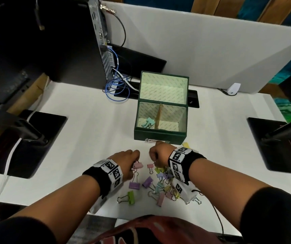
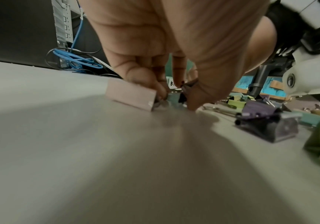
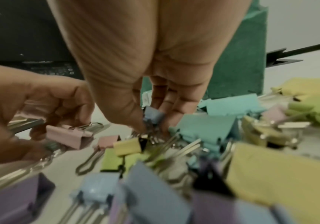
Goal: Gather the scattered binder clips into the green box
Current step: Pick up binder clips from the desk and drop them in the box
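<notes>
on white desk [image 1: 95, 120], left hand [image 1: 125, 162] fingers [image 2: 147, 81] pinch pink clip [image 2: 131, 96].

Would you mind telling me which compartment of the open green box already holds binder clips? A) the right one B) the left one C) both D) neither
B: in the head view, teal clips lie left of the divider in the green box; the right side shows none.

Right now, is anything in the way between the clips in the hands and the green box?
Nothing visible. The left hand pinches a pink clip, the right hand a blue clip. The green box stands open just beyond them, only bare table between.
</notes>
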Action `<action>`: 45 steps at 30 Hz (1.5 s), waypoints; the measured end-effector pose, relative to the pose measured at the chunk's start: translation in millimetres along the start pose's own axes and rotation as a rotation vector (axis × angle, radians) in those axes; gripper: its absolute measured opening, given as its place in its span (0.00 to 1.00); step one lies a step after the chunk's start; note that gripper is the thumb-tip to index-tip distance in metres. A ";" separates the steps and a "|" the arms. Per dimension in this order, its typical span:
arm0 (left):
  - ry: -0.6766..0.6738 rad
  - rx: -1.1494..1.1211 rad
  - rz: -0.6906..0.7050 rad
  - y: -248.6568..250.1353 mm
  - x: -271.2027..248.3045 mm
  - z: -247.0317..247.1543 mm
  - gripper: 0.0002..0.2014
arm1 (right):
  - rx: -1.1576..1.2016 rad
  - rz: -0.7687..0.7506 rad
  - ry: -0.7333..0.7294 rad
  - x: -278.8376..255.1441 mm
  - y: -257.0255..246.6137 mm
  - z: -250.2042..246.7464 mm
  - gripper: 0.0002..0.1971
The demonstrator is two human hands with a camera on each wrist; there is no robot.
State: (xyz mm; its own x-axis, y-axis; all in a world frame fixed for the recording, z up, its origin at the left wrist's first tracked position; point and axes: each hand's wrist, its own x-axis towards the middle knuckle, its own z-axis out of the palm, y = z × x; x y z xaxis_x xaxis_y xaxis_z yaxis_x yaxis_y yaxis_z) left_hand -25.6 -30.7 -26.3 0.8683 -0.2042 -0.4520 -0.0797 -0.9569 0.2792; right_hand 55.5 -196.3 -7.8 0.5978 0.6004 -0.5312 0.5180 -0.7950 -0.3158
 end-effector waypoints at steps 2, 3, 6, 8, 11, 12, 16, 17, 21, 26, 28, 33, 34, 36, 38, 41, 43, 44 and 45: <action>0.004 -0.040 -0.012 -0.8 -1.4 -1.2 0.20 | 0.035 0.011 -0.007 -0.6 1.8 -3.6 0.08; 0.006 -0.066 -0.019 -1.7 -1.5 -1.7 0.19 | 0.059 0.018 -0.011 -1.9 2.3 -6.4 0.07; 0.004 -0.112 -0.022 -5.3 -0.7 -1.8 0.17 | 0.170 0.028 0.043 -6.7 4.5 -14.9 0.07; -0.013 -0.132 -0.033 -6.8 0.0 -1.2 0.20 | 0.323 0.066 0.104 -9.3 7.1 -17.3 0.08; -0.003 -0.136 -0.065 -8.1 1.1 -3.1 0.20 | 0.556 0.143 0.070 -11.9 11.1 -19.3 0.08; 0.001 -0.133 -0.073 -8.7 1.6 -4.6 0.17 | 0.593 0.162 0.036 -12.7 13.6 -19.8 0.09; 0.014 -0.224 -0.101 -13.3 3.2 -11.9 0.11 | 0.629 0.223 -0.043 -19.0 21.8 -22.7 0.09; 0.029 -0.271 -0.114 -13.7 3.0 -14.2 0.11 | 0.661 0.239 -0.030 -19.1 24.8 -22.2 0.09; 0.096 -0.684 -0.244 -15.7 3.4 -23.2 0.07 | 0.880 0.285 0.053 -16.2 32.0 -20.5 0.14; 0.014 -1.304 -0.297 -14.0 6.1 -26.0 0.15 | 1.113 0.236 0.069 -10.4 17.2 -24.0 0.16; -0.006 -1.432 -0.311 -9.8 6.0 -27.2 0.15 | 1.167 0.206 0.053 -9.6 7.3 -25.7 0.15; -0.009 -1.614 -0.395 -4.8 11.2 -23.6 0.12 | 1.190 0.126 -0.008 -8.5 -16.0 -29.9 0.15; -0.030 -1.655 -0.409 -3.8 11.7 -23.9 0.13 | 1.171 0.101 -0.003 -7.9 -19.8 -31.5 0.15; -0.067 -1.685 -0.413 -1.7 12.2 -26.5 0.21 | 1.069 0.041 0.037 -6.3 -26.6 -35.8 0.14; -0.064 -1.670 -0.407 2.3 13.6 -30.7 0.29 | 0.911 0.002 0.091 -3.2 -32.6 -38.4 0.13; -0.035 -1.637 -0.400 9.2 15.8 -32.4 0.32 | 0.750 -0.052 0.174 -2.0 -42.5 -36.2 0.18; -0.036 -1.627 -0.363 12.5 15.7 -31.8 0.27 | 0.672 -0.104 0.211 -4.6 -47.7 -33.3 0.19; -0.036 -1.633 -0.347 13.7 15.2 -32.1 0.24 | 0.654 -0.124 0.217 -5.5 -48.9 -31.9 0.20; -0.032 -1.639 -0.337 14.0 15.0 -32.1 0.21 | 0.653 -0.137 0.216 -6.5 -49.6 -30.9 0.20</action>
State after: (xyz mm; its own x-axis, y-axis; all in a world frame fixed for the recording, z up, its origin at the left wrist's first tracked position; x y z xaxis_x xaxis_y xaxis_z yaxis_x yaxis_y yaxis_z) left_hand 2.1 -40.5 -1.9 0.7277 -0.0719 -0.6821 0.6749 0.2525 0.6934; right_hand 44.9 -158.1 35.7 0.6967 0.6488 -0.3061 0.1638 -0.5593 -0.8126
